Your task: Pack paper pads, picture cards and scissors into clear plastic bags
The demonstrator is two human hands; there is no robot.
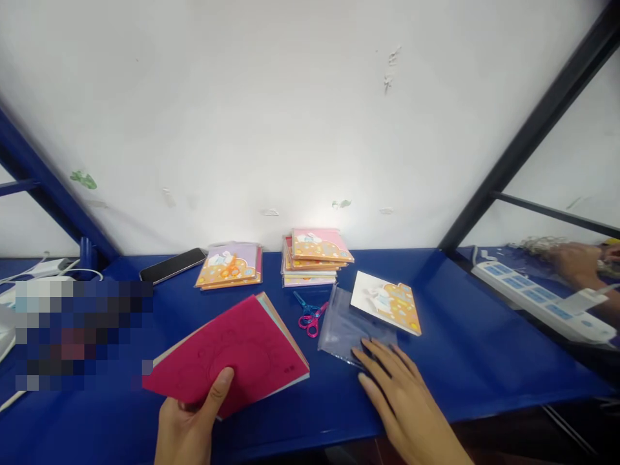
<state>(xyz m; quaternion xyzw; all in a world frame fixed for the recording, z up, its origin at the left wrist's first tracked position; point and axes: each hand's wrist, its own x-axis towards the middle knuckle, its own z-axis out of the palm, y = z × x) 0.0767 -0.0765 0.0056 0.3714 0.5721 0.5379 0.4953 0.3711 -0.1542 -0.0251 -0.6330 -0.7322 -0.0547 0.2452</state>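
Note:
My left hand [191,423] grips a stack of coloured paper sheets [232,352] with a dark pink sheet on top, thumb pressed on its near edge. My right hand [397,394] lies flat with fingers stretched out, its fingertips resting on a clear plastic sleeve [346,326] on the blue table [484,349]. A printed card [387,300] with an orange picture lies on the sleeve's far right corner. Small blue and pink scissors [309,314] lie between the paper stack and the sleeve.
Two piles of paper packs [228,265] [314,255] sit by the white wall, with a black phone [173,265] to their left. A white power strip [542,300] lies at the right, beyond a black frame bar, near another person's hand [576,261]. Cables lie far left.

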